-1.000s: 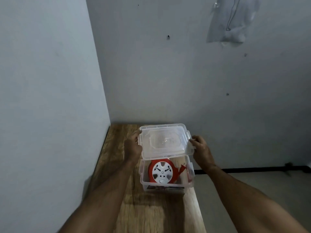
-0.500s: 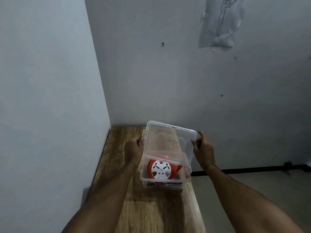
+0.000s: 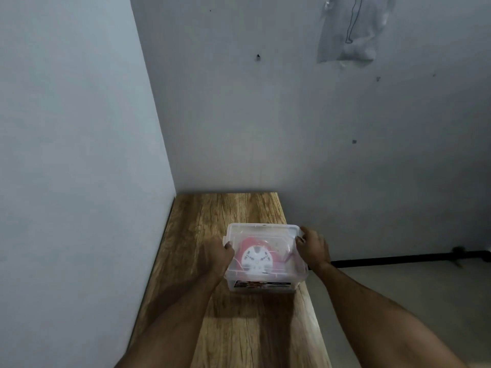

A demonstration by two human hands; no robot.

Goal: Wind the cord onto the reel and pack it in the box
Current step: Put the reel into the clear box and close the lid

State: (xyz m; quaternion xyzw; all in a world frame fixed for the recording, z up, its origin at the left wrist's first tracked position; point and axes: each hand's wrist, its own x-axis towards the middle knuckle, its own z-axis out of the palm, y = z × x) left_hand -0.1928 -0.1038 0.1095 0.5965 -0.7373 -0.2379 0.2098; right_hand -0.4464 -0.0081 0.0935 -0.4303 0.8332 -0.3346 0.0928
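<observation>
A clear plastic box stands on the narrow wooden table. Its clear lid lies flat on top of it. Through the lid I see the red and white cord reel lying inside. My left hand grips the lid's left edge. My right hand grips the lid's right edge, fingers curled over the rim.
The table sits in a corner, with a wall along its left side and another behind it. The table's right edge drops to the floor, where a black pipe runs along the wall. A plastic bag hangs high on the back wall.
The lid was held tilted up above the box; both hands have brought it down flat onto the box, over the reel.
</observation>
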